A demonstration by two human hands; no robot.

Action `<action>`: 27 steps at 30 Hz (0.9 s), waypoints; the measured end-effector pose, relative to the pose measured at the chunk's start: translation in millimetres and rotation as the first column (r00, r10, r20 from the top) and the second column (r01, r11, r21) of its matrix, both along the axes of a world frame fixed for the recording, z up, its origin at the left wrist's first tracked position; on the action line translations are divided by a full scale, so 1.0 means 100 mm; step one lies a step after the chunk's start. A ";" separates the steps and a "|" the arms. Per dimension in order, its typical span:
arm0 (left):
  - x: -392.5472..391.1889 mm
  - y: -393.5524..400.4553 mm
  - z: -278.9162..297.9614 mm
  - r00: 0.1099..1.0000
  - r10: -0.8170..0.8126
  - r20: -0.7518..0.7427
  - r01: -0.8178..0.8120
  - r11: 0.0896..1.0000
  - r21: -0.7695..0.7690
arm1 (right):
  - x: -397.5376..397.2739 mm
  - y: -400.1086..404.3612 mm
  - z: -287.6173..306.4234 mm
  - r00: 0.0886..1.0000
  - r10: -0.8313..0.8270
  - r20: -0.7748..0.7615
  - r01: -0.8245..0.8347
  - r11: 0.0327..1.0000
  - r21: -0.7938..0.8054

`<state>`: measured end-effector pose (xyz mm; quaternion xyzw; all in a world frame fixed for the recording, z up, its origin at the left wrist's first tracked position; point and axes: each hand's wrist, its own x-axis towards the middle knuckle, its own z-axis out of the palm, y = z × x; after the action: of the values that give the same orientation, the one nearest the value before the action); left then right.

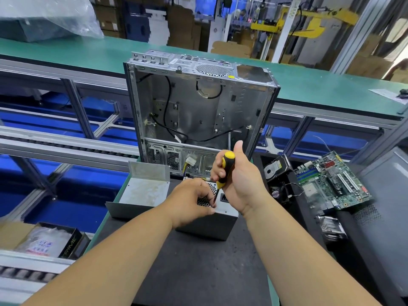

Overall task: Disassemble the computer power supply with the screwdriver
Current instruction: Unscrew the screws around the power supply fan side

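Observation:
A grey metal power supply (212,224) stands on the black mat in front of me, its perforated face turned up. My right hand (240,180) grips the yellow and black screwdriver (225,168) by the handle, thumb raised. The shaft points down onto the perforated face near its front edge. My left hand (191,200) sits on the left part of the power supply; its fingers curl round the tip of the shaft and steady it. A bundle of yellow and black wires (189,164) runs from behind the power supply.
An empty open computer case (198,102) stands upright right behind the power supply. A bent metal cover (143,191) lies at the left. At the right lie a hard drive (274,167), a small fan (279,193) and a green motherboard (331,182). A box with bags (44,241) sits lower left.

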<state>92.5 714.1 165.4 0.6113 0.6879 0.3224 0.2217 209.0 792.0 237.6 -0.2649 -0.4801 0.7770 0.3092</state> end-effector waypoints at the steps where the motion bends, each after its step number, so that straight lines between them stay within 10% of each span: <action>1: 0.00 0.00 0.00 1.000 0.006 0.007 -0.006 1.000 0.000 | 0.02 0.01 0.01 1.000 0.003 -0.024 -0.003 1.000 0.002; 13: 0.04 0.08 0.06 0.983 0.133 0.124 -0.134 0.991 0.000 | 0.45 0.30 0.08 0.993 -0.016 -0.120 0.036 0.986 0.161; 27: 0.48 0.47 0.30 0.594 0.123 0.795 -0.115 0.991 -0.068 | 0.85 0.49 -0.11 0.880 -0.187 0.436 -0.183 0.714 0.676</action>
<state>140.3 761.0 195.6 0.3551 0.5576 0.5718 0.4859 294.2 841.4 226.8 -0.3104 -0.7976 0.4472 0.2598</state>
